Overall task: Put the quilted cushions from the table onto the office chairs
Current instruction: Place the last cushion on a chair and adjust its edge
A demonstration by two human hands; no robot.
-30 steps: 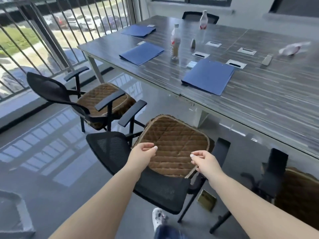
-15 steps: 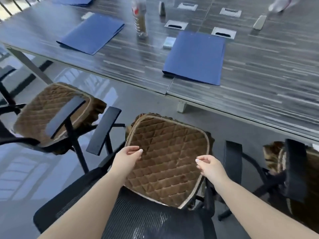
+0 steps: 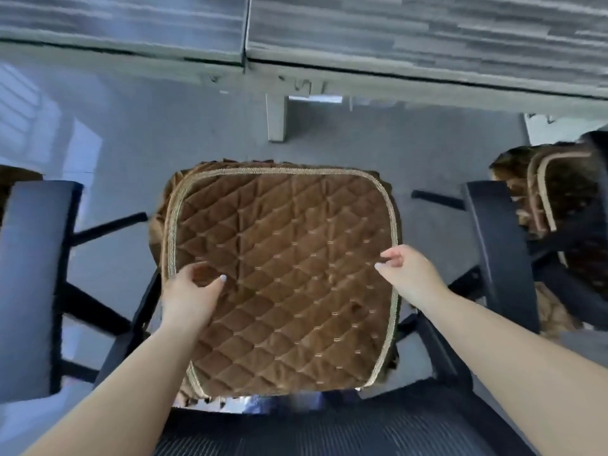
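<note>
1. The quilted cushion (image 3: pixel 283 274) is lying flat on the office chair (image 3: pixel 329 426) seat, below the worktop (image 3: pixel 427 34) edge.
2. The left hand (image 3: pixel 190 297) is resting loosely on its left side; the right hand (image 3: pixel 408 274) is hovering at the right edge, fingers loosely curled, holding nothing.
3. It is looking soft, light and floppy; gripping the corded border should be steadying it best.

Cushions: 3, brown quilted: centre (image 3: pixel 283 278), right (image 3: pixel 559 199), sliver at left edge (image 3: pixel 13 179). Chair armrests: 2 (image 3: pixel 33 274) (image 3: pixel 500 251). Hands: 2 (image 3: pixel 190 291) (image 3: pixel 408 274). Table: 1 (image 3: pixel 394 28).
</note>
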